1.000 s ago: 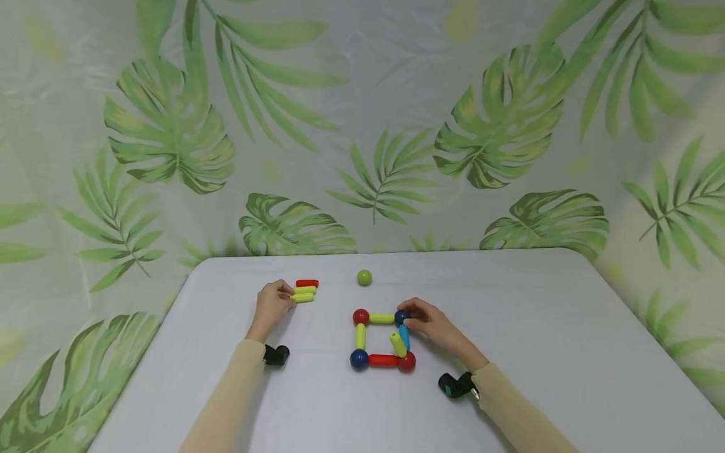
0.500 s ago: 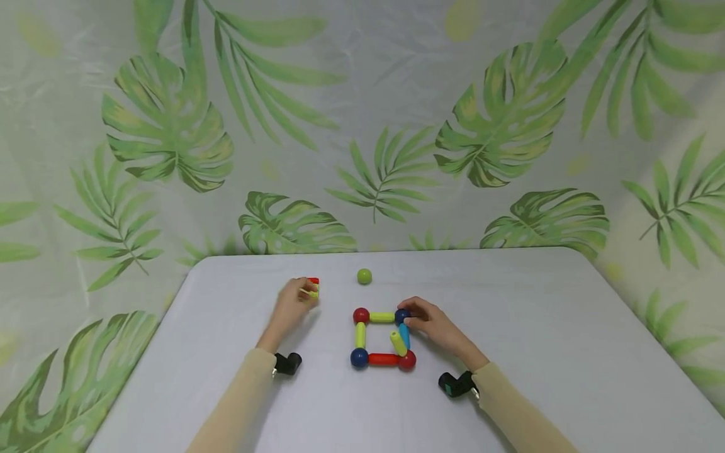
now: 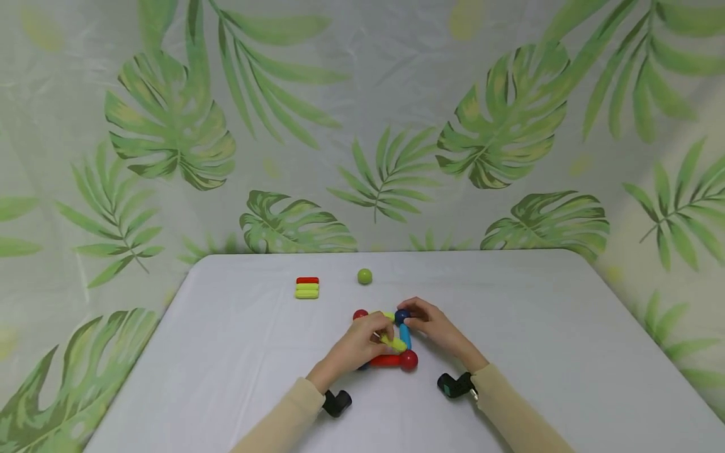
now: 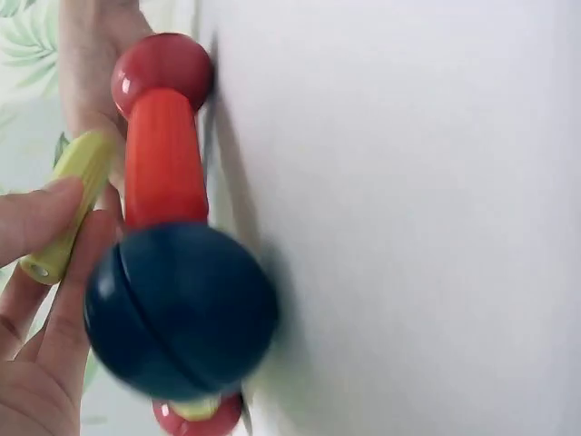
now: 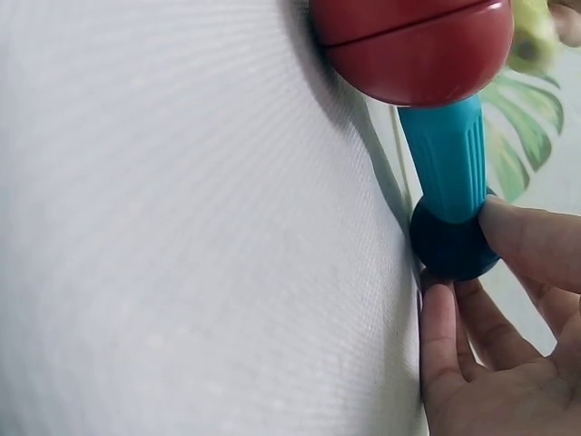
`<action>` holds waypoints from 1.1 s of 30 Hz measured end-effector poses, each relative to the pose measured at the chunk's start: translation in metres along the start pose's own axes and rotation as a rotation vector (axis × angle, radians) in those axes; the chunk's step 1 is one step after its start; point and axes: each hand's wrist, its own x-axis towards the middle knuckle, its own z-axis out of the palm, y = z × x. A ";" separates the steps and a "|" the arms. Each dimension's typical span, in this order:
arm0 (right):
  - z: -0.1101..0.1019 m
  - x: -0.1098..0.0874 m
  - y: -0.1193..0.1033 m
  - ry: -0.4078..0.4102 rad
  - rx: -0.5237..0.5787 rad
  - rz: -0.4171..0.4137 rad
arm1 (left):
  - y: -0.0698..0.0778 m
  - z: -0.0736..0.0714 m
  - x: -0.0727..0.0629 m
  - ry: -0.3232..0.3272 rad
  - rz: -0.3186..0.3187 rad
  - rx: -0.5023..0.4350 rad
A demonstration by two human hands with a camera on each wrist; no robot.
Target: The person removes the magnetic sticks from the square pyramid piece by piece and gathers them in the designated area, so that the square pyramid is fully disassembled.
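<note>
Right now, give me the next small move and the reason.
Probably have the left hand stand the yellow-green stick upright on the near red ball: the stick slants with one end close to that ball, while the right hand pinches the dark blue ball at the frame's far corner.

You can read no text, label, brand, number or sign on anything beside your fingers [image 5: 439, 334] or beyond them.

Rods [image 4: 89, 173] are lime, red and blue; balls [image 4: 182, 309] red, navy and green.
</note>
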 end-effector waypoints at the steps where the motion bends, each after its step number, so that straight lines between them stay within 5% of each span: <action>1: 0.000 -0.001 -0.005 0.003 0.001 0.007 | -0.002 -0.002 -0.001 0.013 -0.014 0.001; 7: 0.001 -0.009 -0.033 0.008 -0.006 0.057 | -0.018 -0.036 -0.014 0.092 -0.092 -0.062; 13: 0.000 -0.010 -0.035 0.007 -0.014 0.058 | -0.050 -0.085 -0.034 0.385 -0.289 0.065; 16: 0.001 -0.010 -0.035 0.005 -0.011 0.054 | -0.069 -0.104 -0.040 0.472 -0.427 0.145; 21: 0.002 -0.010 -0.035 0.001 -0.010 0.060 | -0.086 -0.118 -0.040 0.457 -0.513 0.211; 33: 0.002 -0.012 -0.038 0.004 -0.018 0.066 | -0.083 -0.118 -0.027 0.453 -0.483 0.280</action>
